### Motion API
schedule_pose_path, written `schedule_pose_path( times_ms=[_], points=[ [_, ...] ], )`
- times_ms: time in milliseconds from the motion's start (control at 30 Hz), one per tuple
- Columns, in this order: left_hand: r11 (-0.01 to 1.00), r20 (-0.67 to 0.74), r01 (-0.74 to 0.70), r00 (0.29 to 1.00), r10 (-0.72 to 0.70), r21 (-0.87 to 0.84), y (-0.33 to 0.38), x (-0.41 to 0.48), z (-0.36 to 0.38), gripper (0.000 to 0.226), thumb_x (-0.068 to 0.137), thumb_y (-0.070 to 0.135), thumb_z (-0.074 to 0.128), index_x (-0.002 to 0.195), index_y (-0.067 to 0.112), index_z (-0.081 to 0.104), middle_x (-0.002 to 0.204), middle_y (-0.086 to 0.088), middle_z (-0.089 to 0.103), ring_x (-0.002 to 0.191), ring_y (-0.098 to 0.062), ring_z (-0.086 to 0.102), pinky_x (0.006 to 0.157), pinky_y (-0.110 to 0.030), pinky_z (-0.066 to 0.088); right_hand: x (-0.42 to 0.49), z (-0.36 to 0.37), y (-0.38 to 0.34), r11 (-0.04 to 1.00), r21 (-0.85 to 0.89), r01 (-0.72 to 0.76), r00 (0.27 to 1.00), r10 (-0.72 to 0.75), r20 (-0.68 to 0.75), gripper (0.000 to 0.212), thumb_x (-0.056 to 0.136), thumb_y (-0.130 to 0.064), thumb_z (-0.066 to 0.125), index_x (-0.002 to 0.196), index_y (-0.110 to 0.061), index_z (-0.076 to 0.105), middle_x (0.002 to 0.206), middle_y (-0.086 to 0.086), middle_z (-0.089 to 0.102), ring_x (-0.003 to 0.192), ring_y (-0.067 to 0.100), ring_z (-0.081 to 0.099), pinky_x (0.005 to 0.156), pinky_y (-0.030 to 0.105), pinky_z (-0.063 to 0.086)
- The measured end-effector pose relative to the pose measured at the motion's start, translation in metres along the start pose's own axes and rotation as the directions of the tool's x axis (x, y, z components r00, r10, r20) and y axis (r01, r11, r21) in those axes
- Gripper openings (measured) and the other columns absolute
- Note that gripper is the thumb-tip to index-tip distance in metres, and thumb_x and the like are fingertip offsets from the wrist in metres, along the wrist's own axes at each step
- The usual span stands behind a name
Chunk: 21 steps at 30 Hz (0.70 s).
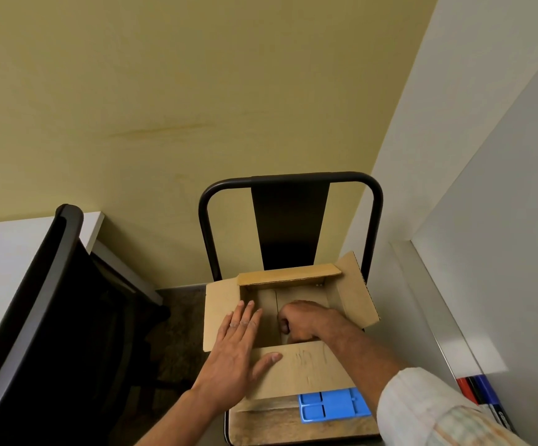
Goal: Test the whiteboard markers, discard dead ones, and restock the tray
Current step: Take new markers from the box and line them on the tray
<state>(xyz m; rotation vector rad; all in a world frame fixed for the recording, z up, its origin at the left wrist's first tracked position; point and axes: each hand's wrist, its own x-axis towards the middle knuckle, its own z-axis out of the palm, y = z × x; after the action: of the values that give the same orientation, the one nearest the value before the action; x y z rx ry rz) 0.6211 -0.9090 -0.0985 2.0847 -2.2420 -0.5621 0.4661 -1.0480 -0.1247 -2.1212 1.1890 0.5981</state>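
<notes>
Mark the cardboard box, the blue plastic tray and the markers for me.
cardboard box [300, 368], head view, on its near flap.
blue plastic tray [332, 408], head view, on its ribbed top.
markers [486, 392], head view, on the blue one's barrel.

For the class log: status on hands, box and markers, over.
Left hand flat on brown cardboard box flap. Right hand curled inside box, contents hidden. Red, black, blue markers on grey ledge right, untouched.
</notes>
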Motion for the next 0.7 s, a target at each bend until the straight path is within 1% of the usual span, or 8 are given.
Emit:
schedule_pose_path(
  times_ms=[67,133,233,333,433,533,633,700],
  points=[
    [1.0,-0.004,-0.003,1.0,0.003,0.006,0.0,0.0,0.0,0.086,0.096,0.078,0.017,0.158,0.029,-0.016,0.161,0.009,-0.033,0.14,-0.002,-0.044,0.118,-0.028,-0.026,0.001,0.0,-0.001,0.999,-0.026,0.031,1.0,-0.031,-0.002,0.014,0.082,-0.02,0.074,0.093,-0.024,0.066,0.091,0.001,0.065,0.082,0.018,0.061,0.059,0.029,0.044],
    [1.0,-0.015,-0.008,1.0,0.008,-0.005,-0.001,0.0,0.001,0.086,0.096,0.078,0.018,0.158,0.029,-0.014,0.161,0.009,-0.032,0.14,-0.002,-0.044,0.115,-0.025,-0.029,0.001,0.001,-0.001,0.998,-0.05,0.049,0.998,-0.05,-0.025,0.015,0.082,-0.022,0.074,0.092,-0.025,0.065,0.09,0.0,0.065,0.082,0.018,0.061,0.061,0.03,0.046],
    [1.0,-0.023,-0.009,1.0,0.009,-0.013,-0.001,0.0,0.002,0.086,0.096,0.079,0.018,0.159,0.029,-0.013,0.162,0.008,-0.03,0.141,-0.002,-0.042,0.115,-0.025,-0.029,0.002,0.004,0.001,0.993,-0.094,0.071,0.996,-0.076,-0.045,0.018,0.082,-0.026,0.076,0.096,-0.024,0.064,0.094,0.001,0.065,0.085,0.02,0.061,0.065,0.032,0.047],
    [1.0,-0.025,-0.011,1.0,0.011,-0.008,-0.002,0.0,0.003,0.087,0.095,0.079,0.017,0.159,0.029,-0.012,0.163,0.008,-0.029,0.142,-0.003,-0.042,0.116,-0.026,-0.028,0.003,0.008,0.001,0.988,-0.135,0.08,0.996,-0.085,-0.033,0.023,0.082,-0.028,0.077,0.102,-0.023,0.067,0.098,0.003,0.066,0.089,0.02,0.062,0.07,0.033,0.051],
    [1.0,-0.016,-0.013,1.0,0.013,-0.007,-0.002,0.0,0.002,0.086,0.095,0.079,0.017,0.159,0.029,-0.013,0.162,0.008,-0.03,0.142,-0.003,-0.042,0.116,-0.026,-0.028,0.003,0.008,0.001,0.987,-0.146,0.069,0.996,-0.076,-0.042,0.024,0.084,-0.024,0.076,0.105,-0.021,0.066,0.103,0.005,0.064,0.094,0.022,0.06,0.078,0.036,0.053],
    [1.0,-0.019,-0.015,1.0,0.015,-0.003,-0.002,0.001,0.0,0.087,0.096,0.078,0.017,0.16,0.027,-0.012,0.163,0.007,-0.029,0.142,-0.004,-0.042,0.117,-0.027,-0.027,-0.003,0.0,0.002,0.994,-0.088,0.07,0.993,-0.078,-0.088,0.022,0.084,-0.024,0.076,0.103,-0.023,0.064,0.103,0.002,0.064,0.094,0.02,0.06,0.079,0.036,0.052],
    [1.0,-0.036,-0.025,0.999,0.024,-0.005,0.0,0.001,-0.003,0.086,0.097,0.077,0.018,0.16,0.026,-0.012,0.164,0.005,-0.028,0.143,-0.004,-0.041,0.118,-0.027,-0.025,-0.016,-0.01,0.004,0.996,-0.002,0.088,0.973,-0.086,-0.213,0.025,0.087,-0.024,0.073,0.11,-0.025,0.066,0.107,-0.001,0.066,0.098,0.017,0.06,0.081,0.035,0.051],
    [1.0,-0.068,-0.024,0.997,0.023,-0.013,0.003,0.001,-0.006,0.086,0.097,0.077,0.017,0.16,0.025,-0.012,0.164,0.005,-0.027,0.142,-0.003,-0.041,0.117,-0.025,-0.028,-0.028,-0.014,0.003,0.989,0.076,0.126,0.95,-0.098,-0.298,0.027,0.089,-0.026,0.071,0.116,-0.026,0.065,0.111,-0.003,0.066,0.102,0.015,0.061,0.086,0.034,0.052]
  ],
)
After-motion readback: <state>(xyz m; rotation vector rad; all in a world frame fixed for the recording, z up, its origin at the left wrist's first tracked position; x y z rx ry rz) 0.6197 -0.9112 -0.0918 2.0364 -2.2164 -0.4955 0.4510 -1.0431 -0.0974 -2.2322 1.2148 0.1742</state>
